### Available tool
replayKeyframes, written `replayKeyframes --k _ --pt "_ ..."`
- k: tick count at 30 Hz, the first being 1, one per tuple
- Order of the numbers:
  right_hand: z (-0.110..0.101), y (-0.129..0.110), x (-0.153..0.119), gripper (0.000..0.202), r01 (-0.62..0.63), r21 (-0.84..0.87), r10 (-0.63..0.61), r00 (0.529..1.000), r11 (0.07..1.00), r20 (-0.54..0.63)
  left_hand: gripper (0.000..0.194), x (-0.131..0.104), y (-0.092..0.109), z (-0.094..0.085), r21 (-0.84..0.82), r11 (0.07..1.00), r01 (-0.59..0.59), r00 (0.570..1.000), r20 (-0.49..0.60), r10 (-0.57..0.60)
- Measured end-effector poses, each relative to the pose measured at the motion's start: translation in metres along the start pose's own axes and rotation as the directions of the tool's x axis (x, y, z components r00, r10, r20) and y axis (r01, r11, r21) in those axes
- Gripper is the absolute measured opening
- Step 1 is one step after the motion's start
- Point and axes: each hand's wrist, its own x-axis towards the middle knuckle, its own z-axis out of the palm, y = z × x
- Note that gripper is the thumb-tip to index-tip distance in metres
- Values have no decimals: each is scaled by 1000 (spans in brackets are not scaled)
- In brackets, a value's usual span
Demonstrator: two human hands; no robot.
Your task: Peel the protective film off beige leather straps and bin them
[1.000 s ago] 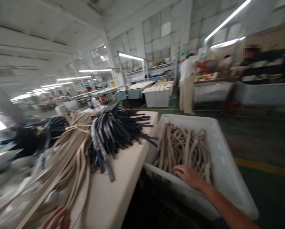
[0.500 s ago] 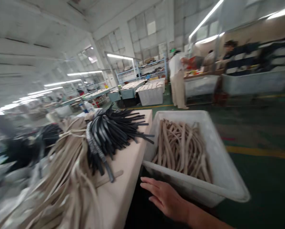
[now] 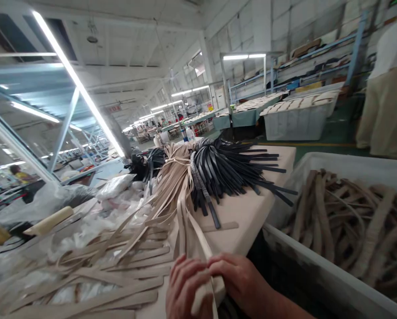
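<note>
Big white bin [image 3: 318, 283] on the right, loaded with curled beige straps [image 3: 348, 221], standing just beside the beige worktable [image 3: 251, 208]. On the table, a bundle of black strips [image 3: 231, 170] fans out toward the bin, and touching its left side lies a tied bundle of tan strips [image 3: 172, 177], loose ends spilling down across clear plastic bags [image 3: 85, 199]. A person in pale trousers [image 3: 384, 106] stands well back on the right. Down at the near table edge, both hands meet: the left hand [image 3: 188, 288] curls around a tan strip [image 3: 203, 266] running up to the bundle, fingers wrapped on it; the right hand [image 3: 241, 279] pinches the same strip, closed tight, just beside the left
</note>
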Motion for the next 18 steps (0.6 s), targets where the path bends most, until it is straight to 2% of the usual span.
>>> replayKeyframes --k 2,4,7,9,11,12,15,18 --pt "-7 2 5 17 -80 120 93 989 990 -113 31 20 -28 8 86 981 172 984 26 -175" --pt "-13 6 12 14 -127 175 165 962 976 -219 54 43 -57 26 231 912 338 926 93 -367" --pt "-18 14 25 18 -154 192 202 944 969 -262 89 73 -98 66 395 776 492 768 223 -600" --pt "-22 18 32 21 -145 193 194 945 970 -264 97 85 -119 92 469 687 555 647 277 -711" --pt "-31 19 34 21 -137 202 192 938 970 -289 97 89 -135 109 513 625 589 562 296 -773" --pt "-38 19 33 21 -129 202 189 932 971 -310 94 88 -143 114 522 613 594 545 300 -783" --pt "-67 15 22 18 -120 164 177 900 979 -399 73 78 -162 116 533 614 583 549 299 -781" --pt "-103 13 8 13 -125 130 176 820 984 -544 58 66 -177 108 563 589 580 530 288 -797"
